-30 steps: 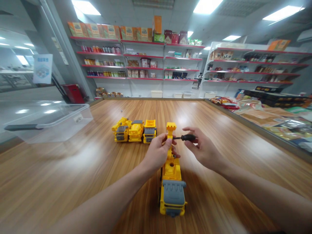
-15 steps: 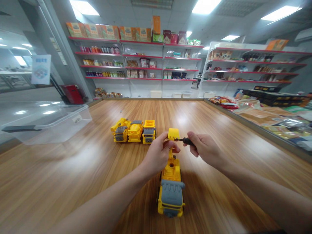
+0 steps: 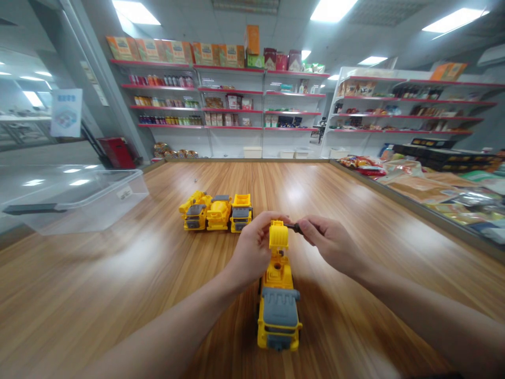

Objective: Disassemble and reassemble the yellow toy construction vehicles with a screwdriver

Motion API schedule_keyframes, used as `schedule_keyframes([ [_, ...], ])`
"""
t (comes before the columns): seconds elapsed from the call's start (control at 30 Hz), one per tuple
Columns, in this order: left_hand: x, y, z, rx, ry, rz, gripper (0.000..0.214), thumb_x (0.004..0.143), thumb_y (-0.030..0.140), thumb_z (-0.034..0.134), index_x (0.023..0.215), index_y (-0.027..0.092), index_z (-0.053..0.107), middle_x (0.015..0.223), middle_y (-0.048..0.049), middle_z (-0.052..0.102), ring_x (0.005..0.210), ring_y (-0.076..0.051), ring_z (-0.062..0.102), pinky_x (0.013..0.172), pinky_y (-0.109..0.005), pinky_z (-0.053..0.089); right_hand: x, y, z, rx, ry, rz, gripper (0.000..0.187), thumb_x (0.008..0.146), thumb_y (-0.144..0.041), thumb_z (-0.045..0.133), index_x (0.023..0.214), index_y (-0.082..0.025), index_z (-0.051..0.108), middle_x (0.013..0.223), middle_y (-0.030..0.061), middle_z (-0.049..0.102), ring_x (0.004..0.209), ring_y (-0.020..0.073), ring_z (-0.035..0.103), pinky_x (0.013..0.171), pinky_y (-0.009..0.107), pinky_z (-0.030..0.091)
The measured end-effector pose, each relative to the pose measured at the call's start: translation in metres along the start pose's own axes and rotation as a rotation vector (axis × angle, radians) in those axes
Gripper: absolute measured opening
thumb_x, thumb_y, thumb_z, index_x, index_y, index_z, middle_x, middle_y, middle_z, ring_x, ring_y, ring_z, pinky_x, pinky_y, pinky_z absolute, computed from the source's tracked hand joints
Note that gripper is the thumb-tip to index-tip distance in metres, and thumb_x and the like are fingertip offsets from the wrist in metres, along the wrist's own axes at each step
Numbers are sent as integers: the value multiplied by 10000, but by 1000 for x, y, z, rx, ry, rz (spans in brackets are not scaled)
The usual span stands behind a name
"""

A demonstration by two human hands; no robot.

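A yellow toy truck (image 3: 279, 302) with a grey cab roof stands on the wooden table, its front toward me. At its far end a yellow excavator bucket (image 3: 279, 236) shows ribs on the side facing me. My left hand (image 3: 256, 242) is closed around the bucket and arm from the left, its fingertips behind the bucket. In my right hand (image 3: 333, 242) is a screwdriver with a black handle (image 3: 299, 227), pinched in the fingers. The screwdriver points left at the bucket's joint; its tip is hidden behind the bucket and fingers.
Three more yellow toy trucks (image 3: 218, 213) stand in a row on the wooden table (image 3: 158, 295), left of my hands. A clear plastic bin (image 3: 90, 210) is at the left edge. Packaged goods (image 3: 422, 184) lie beyond the right edge, with stocked shelves (image 3: 232, 110) behind.
The bucket has tipped down toward me, and my left fingers have shifted to its far side. My right hand has moved slightly left with the screwdriver. The truck's front has shifted a little right.
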State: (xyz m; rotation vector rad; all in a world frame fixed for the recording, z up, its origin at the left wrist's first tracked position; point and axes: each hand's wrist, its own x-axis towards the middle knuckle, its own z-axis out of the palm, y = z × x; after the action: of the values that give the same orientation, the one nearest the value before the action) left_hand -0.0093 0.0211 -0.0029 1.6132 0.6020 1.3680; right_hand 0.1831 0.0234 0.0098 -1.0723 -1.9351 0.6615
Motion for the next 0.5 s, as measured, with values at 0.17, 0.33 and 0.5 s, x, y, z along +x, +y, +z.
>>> schedule_keyframes([
  [0.17, 1, 2, -1, -25, 12, 16, 272, 807, 35, 552, 1012, 174, 664, 1185, -99, 638, 1144, -222, 587, 1004, -395, 465, -2, -4, 0, 51, 2, -38, 278, 954, -420, 506, 1040, -167, 581, 728, 1, 562, 602, 123, 484, 539, 244, 377],
  [0.33, 1, 5, -2, 12, 5, 80, 260, 822, 12, 525, 962, 168, 677, 1191, -120, 631, 1140, -226, 582, 997, -400, 458, 0, 0, 1, 70, -19, 96, 499, 996, -509, 332, 839, -146, 637, 547, -28, 450, 498, 111, 404, 475, 255, 296],
  [0.5, 1, 6, -2, 21, 18, 92, 206, 787, 26, 606, 914, 170, 681, 1219, -124, 625, 1156, -230, 576, 983, -369, 453, -4, -3, -1, 129, 21, -33, 290, 959, -419, 503, 1158, -209, 505, 665, -50, 466, 516, 100, 411, 477, 234, 325],
])
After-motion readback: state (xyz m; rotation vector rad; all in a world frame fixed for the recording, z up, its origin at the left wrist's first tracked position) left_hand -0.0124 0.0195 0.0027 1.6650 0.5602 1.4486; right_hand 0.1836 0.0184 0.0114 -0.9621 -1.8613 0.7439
